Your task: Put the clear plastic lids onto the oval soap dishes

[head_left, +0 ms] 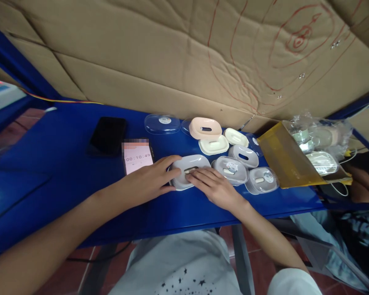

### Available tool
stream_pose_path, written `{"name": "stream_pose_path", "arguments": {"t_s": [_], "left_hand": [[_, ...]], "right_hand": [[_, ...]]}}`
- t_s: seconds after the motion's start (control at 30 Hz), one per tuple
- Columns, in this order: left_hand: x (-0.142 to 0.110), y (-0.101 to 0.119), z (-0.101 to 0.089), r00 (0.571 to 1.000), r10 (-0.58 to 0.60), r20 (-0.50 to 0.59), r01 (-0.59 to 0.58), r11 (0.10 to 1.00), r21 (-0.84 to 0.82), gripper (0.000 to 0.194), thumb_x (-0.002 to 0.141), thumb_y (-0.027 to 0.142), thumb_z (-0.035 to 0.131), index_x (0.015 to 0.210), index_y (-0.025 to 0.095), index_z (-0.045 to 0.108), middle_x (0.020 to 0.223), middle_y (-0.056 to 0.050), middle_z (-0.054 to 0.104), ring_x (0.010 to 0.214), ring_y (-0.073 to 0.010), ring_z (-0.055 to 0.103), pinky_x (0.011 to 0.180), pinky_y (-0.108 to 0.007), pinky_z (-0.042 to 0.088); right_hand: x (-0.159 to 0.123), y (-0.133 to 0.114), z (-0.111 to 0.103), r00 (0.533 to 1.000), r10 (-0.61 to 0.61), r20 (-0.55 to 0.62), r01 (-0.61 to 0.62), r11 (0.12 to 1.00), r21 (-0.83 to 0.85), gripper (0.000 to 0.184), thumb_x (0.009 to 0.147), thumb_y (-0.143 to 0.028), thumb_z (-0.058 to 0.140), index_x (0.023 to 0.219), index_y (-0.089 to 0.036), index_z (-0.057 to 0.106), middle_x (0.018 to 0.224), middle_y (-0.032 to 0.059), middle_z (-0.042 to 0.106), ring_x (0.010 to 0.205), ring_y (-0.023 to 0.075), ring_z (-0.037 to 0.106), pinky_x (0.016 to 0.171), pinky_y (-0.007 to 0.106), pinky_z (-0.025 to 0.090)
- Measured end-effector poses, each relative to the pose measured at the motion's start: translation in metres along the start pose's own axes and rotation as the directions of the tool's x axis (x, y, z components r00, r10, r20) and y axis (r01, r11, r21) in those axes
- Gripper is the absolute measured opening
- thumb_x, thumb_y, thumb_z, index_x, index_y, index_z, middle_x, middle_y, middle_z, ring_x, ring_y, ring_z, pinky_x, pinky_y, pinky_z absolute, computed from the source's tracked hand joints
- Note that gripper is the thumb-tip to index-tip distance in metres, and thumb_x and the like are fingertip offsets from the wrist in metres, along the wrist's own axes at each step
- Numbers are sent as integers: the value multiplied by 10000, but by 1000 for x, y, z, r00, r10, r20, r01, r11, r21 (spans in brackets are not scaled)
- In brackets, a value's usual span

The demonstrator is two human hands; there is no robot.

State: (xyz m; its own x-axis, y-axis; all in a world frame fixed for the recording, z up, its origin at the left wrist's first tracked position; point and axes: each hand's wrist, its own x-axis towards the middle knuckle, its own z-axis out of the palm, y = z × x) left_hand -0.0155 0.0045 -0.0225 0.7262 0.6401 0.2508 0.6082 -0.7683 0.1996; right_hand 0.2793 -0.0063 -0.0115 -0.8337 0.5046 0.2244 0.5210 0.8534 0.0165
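Note:
A grey oval plastic soap dish [198, 161] rests on the blue table, with a slot in its middle. My left hand [160, 174] grips its left end, fingers on the far rim and thumb on the near side. Over the slot, the bunched fingers of my right hand [213, 184] press down. A small pale piece [189, 171] shows at their tips, mostly hidden. Just right of that hand sits a grey soap dish with a clear lid [232, 169], and beyond it another lidded one [262, 180]. An unlidded grey dish with a slot [244, 156] lies behind them.
Farther back are a peach dish [204, 128], cream dishes [214, 145] and a clear lid [162, 124]. A timer phone [137, 157] and a black phone [108, 135] lie left. A taped carton [290, 164] with bagged parts stands right. Cardboard [141, 53] walls the back.

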Motion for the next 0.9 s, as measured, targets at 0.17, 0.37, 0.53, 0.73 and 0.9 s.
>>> {"name": "stream_pose_path", "arguments": {"t_s": [0.17,0.37,0.53,0.73,0.9], "left_hand": [[-1,0,-1,999,53,11,-54,993,109,287,978,279,795,1199,212,625,1501,-175,591,1377,-347,640,923,-401,664],[0,-4,-1,995,82,-55,-83,997,-8,320,966,416,818,1161,216,664,1455,-154,634,1349,-342,650,1010,-434,638],[-2,-7,-2,1000,-9,-19,8,999,-54,373,982,530,767,1120,195,681,1447,-169,635,1260,-354,700,975,-465,648],[-1,-9,-8,995,-103,13,104,987,-126,387,989,449,720,1298,224,662,1586,-146,546,1326,-352,664,1113,-491,576],[1,-10,-8,988,-150,27,153,974,-165,774,974,383,726,1656,271,377,1640,-159,498,1392,-366,625,1131,-497,553]], "right_hand": [[-3,-3,4,999,-46,-6,47,998,30,525,1053,-20,484,1544,-165,601,1552,101,668,1464,250,606,1245,464,510],[7,5,-9,998,64,-7,-63,994,88,494,1092,-89,459,1558,-183,593,1551,92,670,1473,226,598,1257,425,486],[47,48,-24,887,461,-20,-456,868,-195,575,1060,-53,425,1631,-86,487,1665,185,535,1546,318,511,1283,512,395],[85,88,-31,837,531,132,-484,831,-273,454,1062,-105,519,1499,-132,638,1423,174,740,1331,317,680,1135,459,460],[74,80,-38,885,457,90,-420,866,-271,374,1123,-235,508,1447,-192,692,1301,142,794,1215,297,717,1057,430,445]]}}
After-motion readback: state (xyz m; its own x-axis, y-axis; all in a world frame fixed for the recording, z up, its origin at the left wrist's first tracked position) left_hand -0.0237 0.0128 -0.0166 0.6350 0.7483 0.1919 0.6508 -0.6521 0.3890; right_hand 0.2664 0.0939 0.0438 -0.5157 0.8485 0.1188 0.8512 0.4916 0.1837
